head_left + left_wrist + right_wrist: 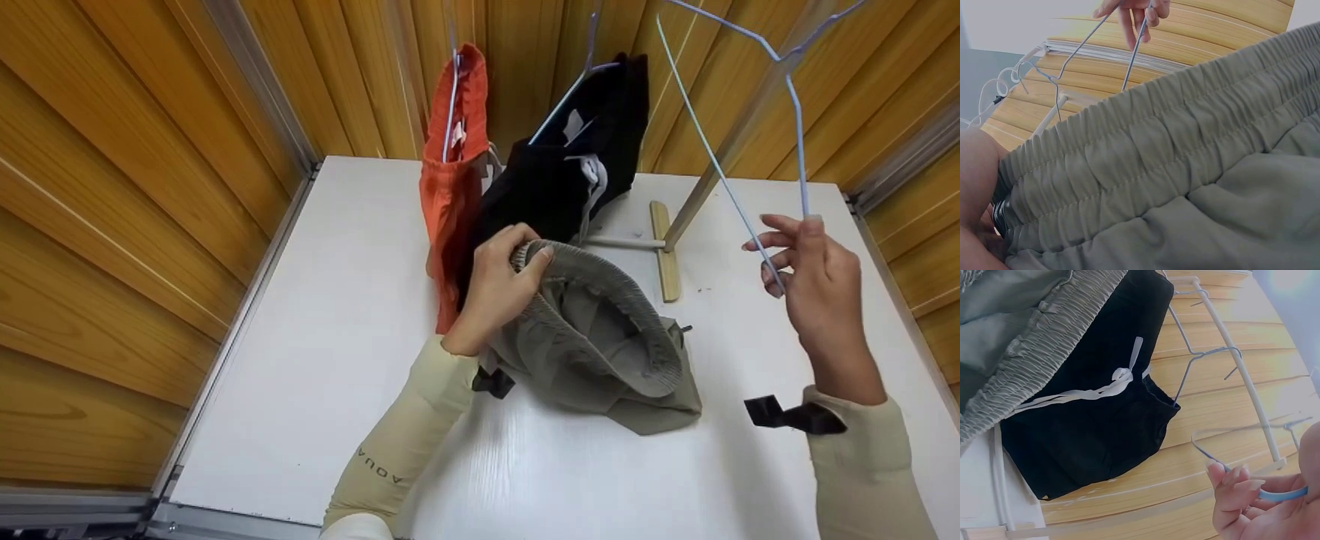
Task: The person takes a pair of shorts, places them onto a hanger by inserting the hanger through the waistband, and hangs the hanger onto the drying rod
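Note:
My left hand (pixel 501 281) grips the gathered elastic waistband of grey-green pants (pixel 600 352), thumb over the rim. The waist opening gapes toward the camera, and the lower part hangs close over the white table. In the left wrist view the ribbed waistband (pixel 1145 140) fills most of the picture. Off to the right, my right hand (pixel 825 285) holds a light blue wire hanger (pixel 709 142) by its lower part, fingers curled about the wire. The right wrist view shows the hanger wire (pixel 1283 496) running between those fingers (pixel 1235 495) and the palm.
Orange pants (pixel 450 180) and black pants (pixel 562 172) with a white drawstring hang from hangers at the back. A rack post (pixel 720 157) stands on a wooden foot (pixel 664 251). Wood-patterned walls (pixel 112 187) surround the white table (pixel 300 390).

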`<action>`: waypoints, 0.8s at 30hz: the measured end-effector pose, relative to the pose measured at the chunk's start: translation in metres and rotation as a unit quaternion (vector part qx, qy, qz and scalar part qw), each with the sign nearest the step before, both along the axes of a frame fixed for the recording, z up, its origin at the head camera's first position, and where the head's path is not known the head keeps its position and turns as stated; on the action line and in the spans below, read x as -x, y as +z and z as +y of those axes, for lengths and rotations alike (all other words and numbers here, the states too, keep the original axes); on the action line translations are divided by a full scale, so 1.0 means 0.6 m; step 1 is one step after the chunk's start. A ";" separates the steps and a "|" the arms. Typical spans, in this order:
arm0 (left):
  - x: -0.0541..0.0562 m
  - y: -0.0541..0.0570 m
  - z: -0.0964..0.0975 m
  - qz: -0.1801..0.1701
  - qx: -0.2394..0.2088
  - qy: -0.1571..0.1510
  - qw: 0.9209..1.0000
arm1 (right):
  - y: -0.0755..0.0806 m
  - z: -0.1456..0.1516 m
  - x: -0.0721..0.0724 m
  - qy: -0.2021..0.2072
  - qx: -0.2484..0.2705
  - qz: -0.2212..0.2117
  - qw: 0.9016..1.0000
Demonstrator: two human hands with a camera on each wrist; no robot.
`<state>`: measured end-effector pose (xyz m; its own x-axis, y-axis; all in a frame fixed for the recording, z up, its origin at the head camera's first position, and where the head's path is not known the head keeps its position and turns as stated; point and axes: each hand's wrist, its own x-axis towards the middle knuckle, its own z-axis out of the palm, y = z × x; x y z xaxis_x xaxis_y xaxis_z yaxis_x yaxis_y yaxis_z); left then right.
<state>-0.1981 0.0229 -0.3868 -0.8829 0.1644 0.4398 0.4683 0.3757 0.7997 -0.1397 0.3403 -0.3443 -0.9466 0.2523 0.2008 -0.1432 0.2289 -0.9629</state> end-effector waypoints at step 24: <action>0.007 -0.002 -0.003 -0.010 0.003 0.020 1.000 | -0.071 0.048 -0.056 0.031 0.241 0.005 0.970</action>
